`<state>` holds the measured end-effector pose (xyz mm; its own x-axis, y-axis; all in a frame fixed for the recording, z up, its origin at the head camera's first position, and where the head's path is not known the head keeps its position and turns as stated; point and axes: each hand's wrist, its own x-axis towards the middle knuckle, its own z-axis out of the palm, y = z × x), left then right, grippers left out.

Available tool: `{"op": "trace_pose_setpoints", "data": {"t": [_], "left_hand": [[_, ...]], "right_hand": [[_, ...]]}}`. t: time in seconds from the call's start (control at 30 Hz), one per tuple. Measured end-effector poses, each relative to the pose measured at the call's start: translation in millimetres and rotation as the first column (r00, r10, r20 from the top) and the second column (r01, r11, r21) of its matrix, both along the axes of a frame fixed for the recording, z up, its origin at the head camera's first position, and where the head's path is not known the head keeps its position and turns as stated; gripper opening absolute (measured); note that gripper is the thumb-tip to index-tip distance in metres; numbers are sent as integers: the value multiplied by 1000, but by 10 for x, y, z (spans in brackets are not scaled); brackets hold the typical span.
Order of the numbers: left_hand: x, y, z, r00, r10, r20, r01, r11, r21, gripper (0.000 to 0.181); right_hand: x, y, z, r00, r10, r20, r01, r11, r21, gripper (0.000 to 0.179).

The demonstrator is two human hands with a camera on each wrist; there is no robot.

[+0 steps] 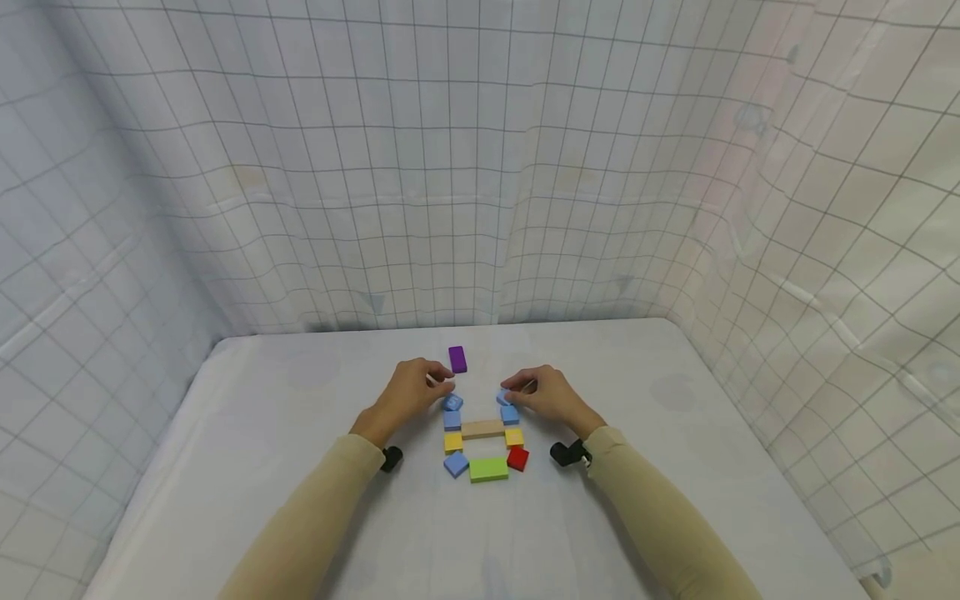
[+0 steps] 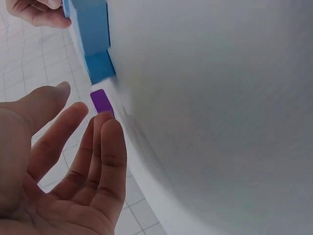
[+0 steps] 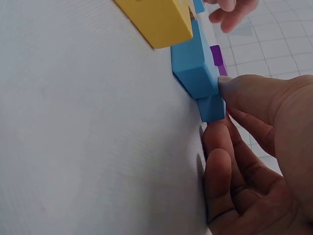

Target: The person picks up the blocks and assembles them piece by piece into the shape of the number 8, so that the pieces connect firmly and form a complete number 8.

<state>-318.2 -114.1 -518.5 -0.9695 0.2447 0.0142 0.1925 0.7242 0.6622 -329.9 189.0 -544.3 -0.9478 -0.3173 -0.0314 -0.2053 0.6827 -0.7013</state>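
My left hand point(image 1: 408, 392) is relaxed with nothing in it; its thumb comes close to a tilted blue block point(image 1: 453, 402) at the far left of the arrangement. With thumb and fingers, my right hand point(image 1: 551, 396) pinches another blue block point(image 3: 212, 108), partly hidden in the head view. That block sits just beyond a second blue block point(image 1: 510, 415) on the right side. A matching blue block point(image 1: 452, 420) lies on the left side, and a wooden plank point(image 1: 482, 429) spans between the two. Past the left fingertips lies a purple block point(image 1: 457, 359).
Nearer me are two yellow blocks, left point(image 1: 453, 442) and right point(image 1: 513, 437). A turned blue block point(image 1: 456, 464), a lime green block point(image 1: 488, 470) and a red block point(image 1: 517, 458) form the near row. Gridded white curtains point(image 1: 465, 167) surround the white table point(image 1: 285, 400).
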Motion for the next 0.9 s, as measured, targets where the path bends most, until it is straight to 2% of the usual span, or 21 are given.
{"op": "trace_pose_setpoints", "data": {"t": [0.27,0.43,0.57,0.73,0.9], "left_hand": [[-303,-54,52,999,-10,-51,9,1000,-7,33],[-467,-37,78,995,-71,-71,67,996,-53,36],[-546,1,96,990,-127,-57,123,990,-73,35],[-605,32,82,987,-161,-3,160,984,-78,34],[-649,43,60,979,-204,-24,200,973,-116,33]], "right_hand": [[-53,2,-39,999,28,-23,-28,1000,6,20],[-43,-4,-25,1000,24,-9,-24,1000,0,20],[-36,1,-21,1000,15,0,-15,1000,-1,20],[-43,5,-28,1000,8,5,-8,1000,0,19],[-43,17,-16,1000,7,2,-7,1000,4,20]]}}
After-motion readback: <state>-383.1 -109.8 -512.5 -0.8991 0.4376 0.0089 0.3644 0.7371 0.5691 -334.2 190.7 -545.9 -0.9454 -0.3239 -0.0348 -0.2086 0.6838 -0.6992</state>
